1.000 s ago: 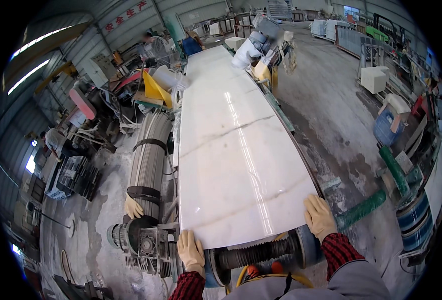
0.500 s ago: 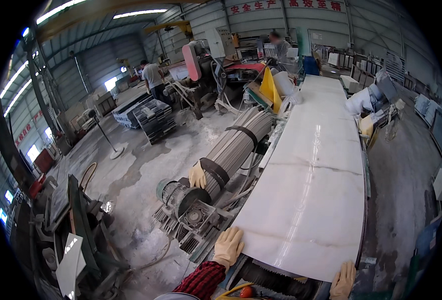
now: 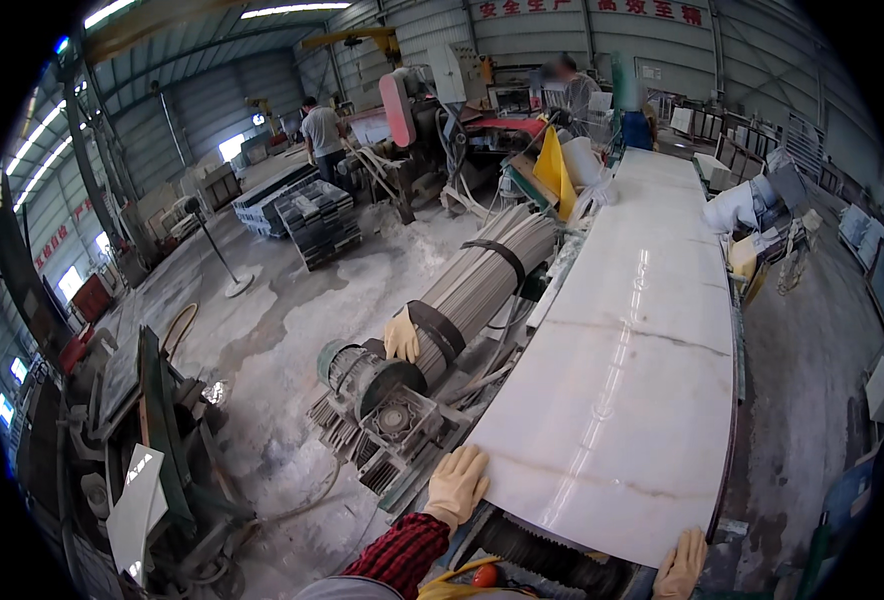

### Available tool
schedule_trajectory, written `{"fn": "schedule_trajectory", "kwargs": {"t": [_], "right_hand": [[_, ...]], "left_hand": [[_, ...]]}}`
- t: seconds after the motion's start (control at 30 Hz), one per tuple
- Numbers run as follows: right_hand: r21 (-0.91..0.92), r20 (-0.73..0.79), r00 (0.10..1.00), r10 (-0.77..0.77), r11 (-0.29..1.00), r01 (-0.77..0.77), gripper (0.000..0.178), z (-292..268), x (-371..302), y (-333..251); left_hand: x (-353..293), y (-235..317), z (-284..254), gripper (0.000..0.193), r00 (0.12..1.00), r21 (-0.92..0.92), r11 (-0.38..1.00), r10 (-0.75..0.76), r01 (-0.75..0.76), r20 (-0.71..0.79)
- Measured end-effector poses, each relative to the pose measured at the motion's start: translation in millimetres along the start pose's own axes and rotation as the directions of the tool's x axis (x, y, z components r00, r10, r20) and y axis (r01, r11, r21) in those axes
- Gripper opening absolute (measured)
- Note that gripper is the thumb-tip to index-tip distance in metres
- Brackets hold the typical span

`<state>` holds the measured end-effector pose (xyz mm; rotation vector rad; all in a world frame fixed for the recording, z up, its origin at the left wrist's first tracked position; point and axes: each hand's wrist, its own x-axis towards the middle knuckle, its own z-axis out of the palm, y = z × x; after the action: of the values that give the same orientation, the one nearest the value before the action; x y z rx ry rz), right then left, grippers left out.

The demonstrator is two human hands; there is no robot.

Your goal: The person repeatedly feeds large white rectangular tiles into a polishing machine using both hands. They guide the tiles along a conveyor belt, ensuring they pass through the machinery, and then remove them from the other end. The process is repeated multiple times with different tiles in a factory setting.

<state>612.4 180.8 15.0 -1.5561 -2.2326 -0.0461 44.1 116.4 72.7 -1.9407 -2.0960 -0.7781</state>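
Note:
A long white polished stone slab (image 3: 607, 390) with thin brownish veins lies lengthwise in front of me on a machine bed. My left hand (image 3: 456, 487), in a pale rubber glove, rests at its near left corner with fingers stretched forward. At the near right corner is my right hand (image 3: 681, 567), gloved alike, its fingers extended along the slab's edge and its lower part cut off by the frame. Neither hand's palm shows. Beneath the near edge, between the hands, are dark ribbed bellows (image 3: 547, 555) and an orange-red round knob (image 3: 485, 576).
Left of the slab lie a motor with gearbox (image 3: 372, 385), a strapped bundle of strips (image 3: 477, 275) and a loose glove (image 3: 400, 335). A motor unit wrapped in white (image 3: 737, 205) borders the right side. Two people stand farther off, near machinery and stacked dark slabs (image 3: 317, 222).
The view has shifted slightly, so the surroundings sit a little farther right. Both hands remain at the slab's near corners.

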Motion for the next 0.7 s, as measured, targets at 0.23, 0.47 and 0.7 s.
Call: {"fn": "schedule_trajectory", "kwargs": {"t": [0.23, 0.47, 0.7], "right_hand": [[-0.008, 0.036, 0.998, 0.041, 0.999, -0.041, 0.057, 1, -4, -1], [-0.015, 0.046, 0.999, -0.005, 1.0, 0.006, 0.058, 6, -4, 4], [-0.039, -0.034, 0.999, -0.025, 0.999, 0.023, 0.053, 1, -10, -1]], "left_hand": [[-4, -1, 3, 0.049, 1.0, 0.016, 1.0, -0.008, 0.008, 0.001], [-17, -7, 9, 0.051, 0.998, 0.002, 0.999, -0.043, 0.043, -0.037], [-21, -8, 13, 0.053, 0.998, 0.008, 0.998, -0.054, 0.054, -0.012]]}}
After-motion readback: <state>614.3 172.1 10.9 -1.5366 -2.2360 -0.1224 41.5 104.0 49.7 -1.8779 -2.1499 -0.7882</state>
